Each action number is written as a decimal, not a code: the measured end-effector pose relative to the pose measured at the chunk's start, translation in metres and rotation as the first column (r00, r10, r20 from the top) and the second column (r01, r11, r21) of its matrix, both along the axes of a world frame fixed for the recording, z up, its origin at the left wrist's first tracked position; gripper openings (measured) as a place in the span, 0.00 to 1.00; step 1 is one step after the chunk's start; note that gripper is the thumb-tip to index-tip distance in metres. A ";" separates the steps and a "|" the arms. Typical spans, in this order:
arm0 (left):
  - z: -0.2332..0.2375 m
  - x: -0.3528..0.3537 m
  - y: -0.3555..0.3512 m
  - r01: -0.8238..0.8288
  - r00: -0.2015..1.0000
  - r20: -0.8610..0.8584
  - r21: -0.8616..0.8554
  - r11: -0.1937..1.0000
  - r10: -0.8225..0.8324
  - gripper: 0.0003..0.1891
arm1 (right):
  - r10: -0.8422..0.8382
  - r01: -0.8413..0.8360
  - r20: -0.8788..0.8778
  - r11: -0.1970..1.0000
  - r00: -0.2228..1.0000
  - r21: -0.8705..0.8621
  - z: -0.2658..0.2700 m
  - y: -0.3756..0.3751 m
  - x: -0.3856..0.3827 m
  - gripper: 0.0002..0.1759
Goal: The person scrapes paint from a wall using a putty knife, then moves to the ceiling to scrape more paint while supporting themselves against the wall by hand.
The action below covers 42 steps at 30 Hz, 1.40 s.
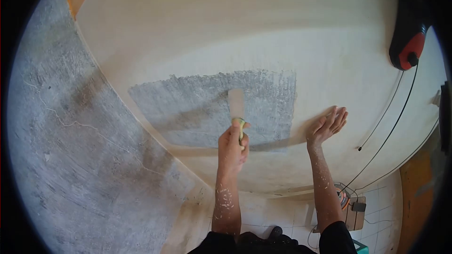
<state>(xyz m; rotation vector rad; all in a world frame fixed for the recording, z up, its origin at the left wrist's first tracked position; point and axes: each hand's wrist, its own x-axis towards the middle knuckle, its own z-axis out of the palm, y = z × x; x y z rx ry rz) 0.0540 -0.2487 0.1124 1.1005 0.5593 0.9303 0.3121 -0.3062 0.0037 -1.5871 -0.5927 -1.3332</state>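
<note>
Scraper [236, 103] at grey patch [202, 113], cream wall [235, 33] around; tiled floor [383, 202]

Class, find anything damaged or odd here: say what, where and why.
A jagged pale line runs across the grey wall at picture left, resembling a crack. White flakes dot both forearms, looking like scraped-off debris.
</note>
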 end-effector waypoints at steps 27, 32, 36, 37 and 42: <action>0.032 -0.082 0.079 0.080 0.996 -0.043 0.119 0.990 -0.075 0.28 | -0.032 0.032 0.024 0.999 0.999 0.010 0.006 0.010 -0.010 0.31; 0.026 -0.076 0.083 0.082 0.996 -0.054 0.130 0.988 -0.076 0.29 | -0.038 0.038 0.010 0.999 0.999 0.018 0.010 0.014 -0.012 0.31; 0.019 -0.076 0.080 0.052 0.996 -0.074 0.128 0.990 -0.043 0.28 | -0.022 0.022 -0.002 1.000 1.000 0.003 0.005 0.011 -0.013 0.31; 0.011 -0.077 0.076 0.069 0.994 -0.086 0.089 0.994 -0.061 0.27 | -0.028 0.028 -0.005 1.000 1.000 -0.002 0.003 0.009 -0.013 0.31; 0.030 -0.069 0.065 0.117 0.993 -0.039 0.104 0.988 -0.114 0.27 | -0.030 0.030 -0.004 0.999 1.000 0.013 0.005 0.012 -0.012 0.31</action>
